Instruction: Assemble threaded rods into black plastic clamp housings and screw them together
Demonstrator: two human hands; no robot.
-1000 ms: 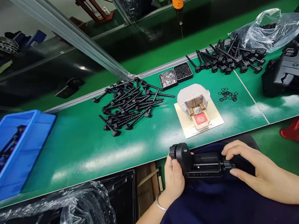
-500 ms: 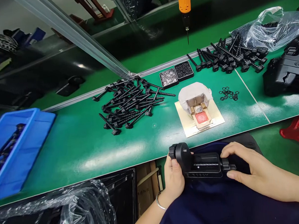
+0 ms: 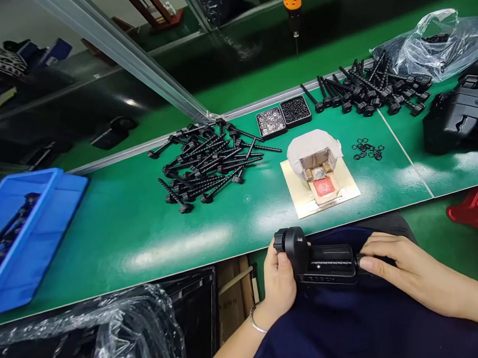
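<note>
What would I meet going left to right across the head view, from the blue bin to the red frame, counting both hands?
Blue bin → left pile of black rods → left hand → black device → right hand → red frame.

Reflected light [image 3: 178, 250] on a green counter [image 3: 117, 223]

A silvery rail [image 3: 255, 105] lines the counter's back edge, where a slanted metal post [image 3: 132, 56] meets it. Green floor [image 3: 438, 243] shows past the counter's near right edge, beside a red stool-like frame [image 3: 471, 209]; the light streaks pale along the counter's near side
</note>
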